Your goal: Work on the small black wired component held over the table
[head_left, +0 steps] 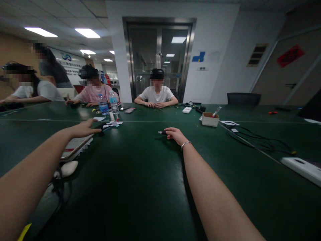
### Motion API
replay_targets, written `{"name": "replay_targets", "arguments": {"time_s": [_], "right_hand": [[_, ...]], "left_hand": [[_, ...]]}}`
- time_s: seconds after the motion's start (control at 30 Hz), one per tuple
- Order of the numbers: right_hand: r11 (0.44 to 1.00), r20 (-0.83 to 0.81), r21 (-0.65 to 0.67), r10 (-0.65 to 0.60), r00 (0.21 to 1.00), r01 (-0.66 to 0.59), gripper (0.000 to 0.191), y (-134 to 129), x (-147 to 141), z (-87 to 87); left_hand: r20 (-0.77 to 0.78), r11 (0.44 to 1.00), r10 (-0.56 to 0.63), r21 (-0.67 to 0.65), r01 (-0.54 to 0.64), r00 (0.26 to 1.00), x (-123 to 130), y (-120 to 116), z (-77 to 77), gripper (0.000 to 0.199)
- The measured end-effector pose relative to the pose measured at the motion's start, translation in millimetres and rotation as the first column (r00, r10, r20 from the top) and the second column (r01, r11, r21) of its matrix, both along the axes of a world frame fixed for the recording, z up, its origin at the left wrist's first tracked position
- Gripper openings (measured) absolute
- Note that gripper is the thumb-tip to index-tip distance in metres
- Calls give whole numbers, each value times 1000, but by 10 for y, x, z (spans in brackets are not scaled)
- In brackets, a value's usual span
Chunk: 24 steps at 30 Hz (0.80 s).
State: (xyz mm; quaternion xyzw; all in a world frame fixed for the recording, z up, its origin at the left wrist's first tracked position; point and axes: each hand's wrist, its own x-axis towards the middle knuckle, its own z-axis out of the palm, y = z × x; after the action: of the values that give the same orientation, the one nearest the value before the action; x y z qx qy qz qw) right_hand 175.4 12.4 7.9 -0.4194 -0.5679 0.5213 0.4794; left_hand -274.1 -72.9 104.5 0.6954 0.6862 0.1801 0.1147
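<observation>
My right hand (176,135) is over the middle of the green table, its fingers closed in a pinch. Held at the fingertips is a small black USB stick (162,132) whose silvery end points left. A metal bangle (186,144) circles that wrist. Farther left, my left hand (84,128) stretches forward above a flat white-topped item (76,146), thumb and fingers apart. A small black object (101,129) lies at its fingertips; whether they touch it I cannot tell.
Two plastic bottles (103,104) stand beyond my left hand, near crumpled paper (113,124). A small box (210,119) with a pen-like item is at the right. Black cables (260,139) and a white power strip (302,170) lie farther right. A person (157,95) sits opposite; others are at left.
</observation>
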Motion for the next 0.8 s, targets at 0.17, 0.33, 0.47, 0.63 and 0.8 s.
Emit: {"name": "replay_targets", "arguments": {"time_s": [0.17,0.33,0.47,0.63,0.8], "right_hand": [[1000,-14,-3,3,1000,-3,15,13,6,-18],[1000,-21,5,6,1000,-6,13,46,9,-40],[1000,-15,12,9,1000,-9,13,65,0,-54],[1000,0,15,17,1000,-17,14,58,-7,-47],[1000,-16,3,13,1000,-13,14,51,4,-31]], "left_hand": [[64,977,-205,-46,208,977,1382,434,-102,89],[486,959,-143,-146,241,862,2490,696,-393,57],[705,979,-119,-34,201,699,2877,784,-784,39],[654,949,-311,179,258,689,2872,831,-1080,25],[796,965,-263,201,172,545,2845,822,-1059,13]]}}
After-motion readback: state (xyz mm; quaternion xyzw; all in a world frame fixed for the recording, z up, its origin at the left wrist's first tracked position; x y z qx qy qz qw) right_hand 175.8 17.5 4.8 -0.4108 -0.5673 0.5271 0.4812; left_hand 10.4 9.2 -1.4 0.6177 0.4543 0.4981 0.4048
